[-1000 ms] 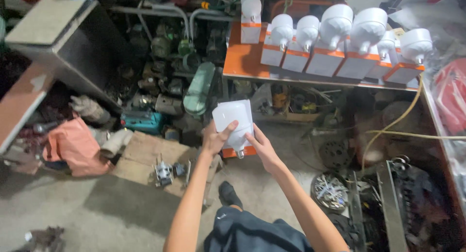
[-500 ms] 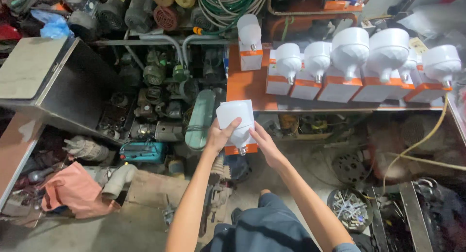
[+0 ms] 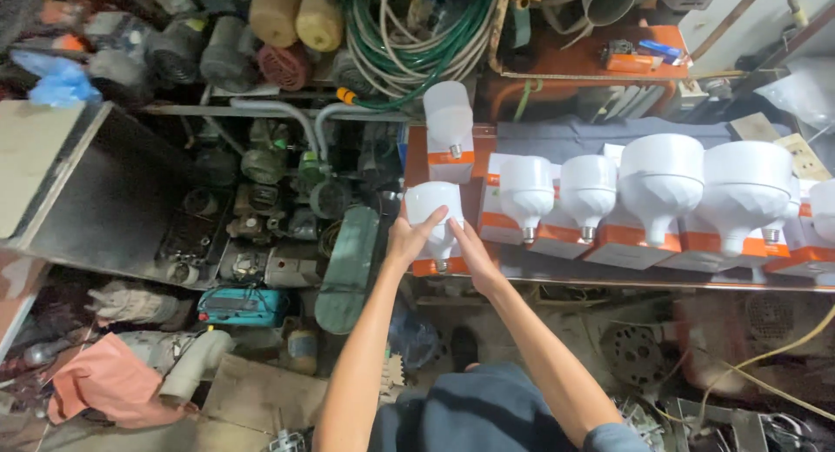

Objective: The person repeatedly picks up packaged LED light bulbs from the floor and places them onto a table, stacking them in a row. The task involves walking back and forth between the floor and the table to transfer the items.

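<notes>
While both hands meet just left of the frame's centre, the head view reads as follows.

Head view, left hand: the left hand has its fingers spread up the front of a white bulb, grasping it from the left side.

Head view, right hand: the right hand lies against the bulb's right and lower side, fingers stretched flat along it, closed on the bulb rather than loose.

Head view, bulb: it stands dome up, neck down, on an orange and white box at the left end of the orange shelf, centre of the frame.

Head view, bulb against fingers: the dome rises above the fingertips; the neck and screw base sit between the two palms, partly hidden by them.

Head view, why held so: two hands from both sides would, I judge, steady a top-heavy bulb on a small box.

Head view, row: more white bulbs stand on like boxes to the right, each upright, probably so the shapes can be compared.

Head view, rear bulb: a boxed bulb stands just above the held one.

Head view, surroundings: green hose coils at top centre; old motors at left.
</notes>
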